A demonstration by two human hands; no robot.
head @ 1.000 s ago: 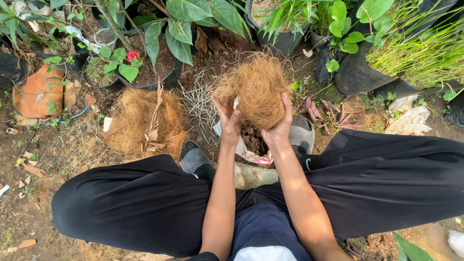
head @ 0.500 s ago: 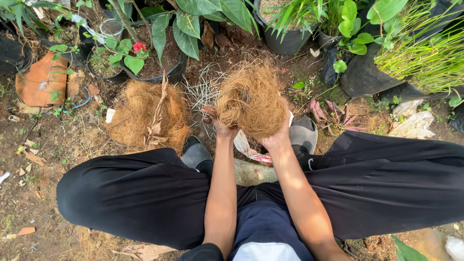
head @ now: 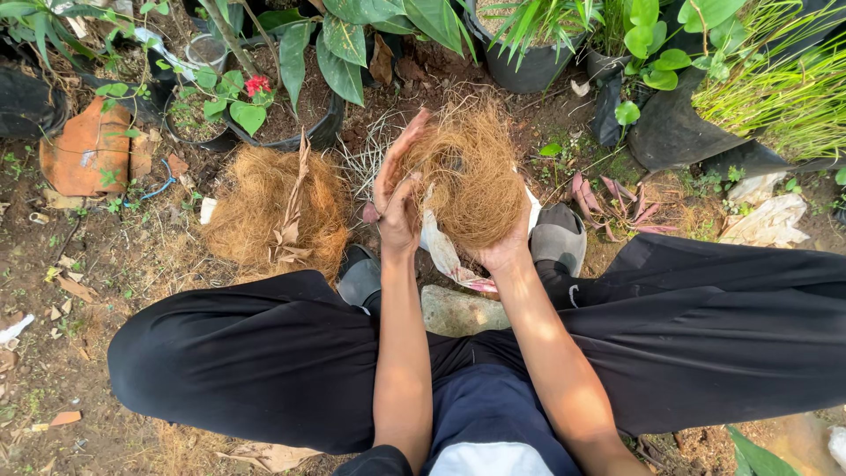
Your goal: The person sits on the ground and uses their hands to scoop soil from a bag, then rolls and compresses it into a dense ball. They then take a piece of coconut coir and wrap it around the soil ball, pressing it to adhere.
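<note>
A ball of brown coconut fibre sits between my hands above a pale plastic bag. My right hand cups the ball from below and grips it. My left hand lies flat against its left side, fingers straight and pointing up. The bag hangs under the ball, partly hidden by my hands. I squat with my knees in black trousers spread wide and grey shoes on the soil.
A second heap of coconut fibre lies on the ground to the left. Black pots with green plants line the far side. A broken clay pot lies at left. A stone rests between my feet.
The fibre ball has tipped over to rest in my right hand, and my left hand has come off its underside and now presses flat on its left side.
</note>
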